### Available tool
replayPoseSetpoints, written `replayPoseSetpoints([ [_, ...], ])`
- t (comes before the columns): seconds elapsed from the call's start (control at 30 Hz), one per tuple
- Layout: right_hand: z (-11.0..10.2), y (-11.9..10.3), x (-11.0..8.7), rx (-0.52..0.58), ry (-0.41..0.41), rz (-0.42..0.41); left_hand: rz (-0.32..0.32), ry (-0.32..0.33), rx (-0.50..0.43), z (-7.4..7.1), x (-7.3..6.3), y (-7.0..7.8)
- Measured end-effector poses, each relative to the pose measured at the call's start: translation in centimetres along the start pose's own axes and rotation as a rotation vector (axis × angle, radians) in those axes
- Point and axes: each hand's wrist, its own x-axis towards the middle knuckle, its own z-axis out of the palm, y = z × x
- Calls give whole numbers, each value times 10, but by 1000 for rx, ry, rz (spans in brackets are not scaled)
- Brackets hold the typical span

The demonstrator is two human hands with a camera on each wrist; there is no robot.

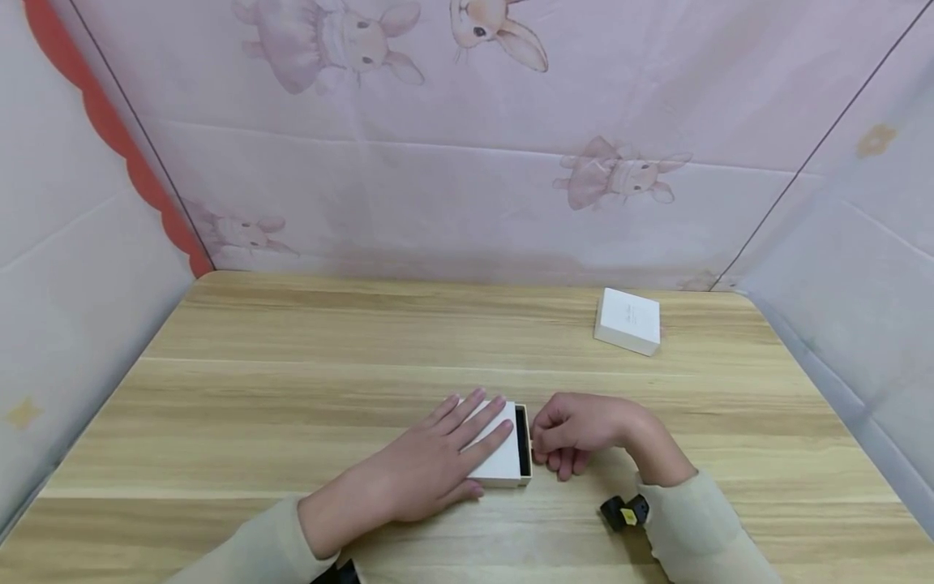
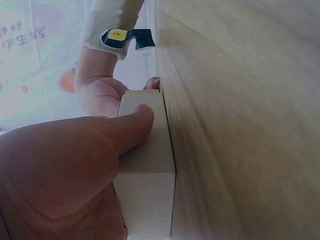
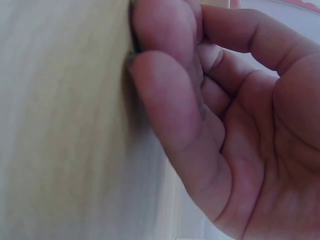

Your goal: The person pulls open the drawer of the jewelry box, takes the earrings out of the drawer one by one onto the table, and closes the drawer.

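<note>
A white drawer-style box (image 1: 503, 466) lies on the wooden table, its inner tray (image 1: 528, 478) sticking a little way out to the right with a dark inside showing. My left hand (image 1: 430, 470) holds the box, fingers spread across its lid and reaching the far edge. In the left wrist view the thumb (image 2: 132, 125) presses along the near side wall. At the tray's right end, my right hand (image 1: 576, 430) pinches the edge between thumb and index finger, the other fingers curled in. Those curled fingers (image 3: 170, 100) rest close by the tabletop in the right wrist view, which hides the pinched spot.
A second white box (image 1: 629, 320) with small print on top sits at the back right of the wooden table (image 1: 292, 349). Fabric walls with rabbit prints (image 1: 620, 174) stand behind the table and at its sides. A black wrist camera (image 1: 623, 513) is strapped at the right sleeve.
</note>
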Motion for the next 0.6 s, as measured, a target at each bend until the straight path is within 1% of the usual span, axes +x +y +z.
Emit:
replayPoseSetpoints([
  [0.6,-2,2,0,13,-9,11,1,1,-12,0,0,0],
])
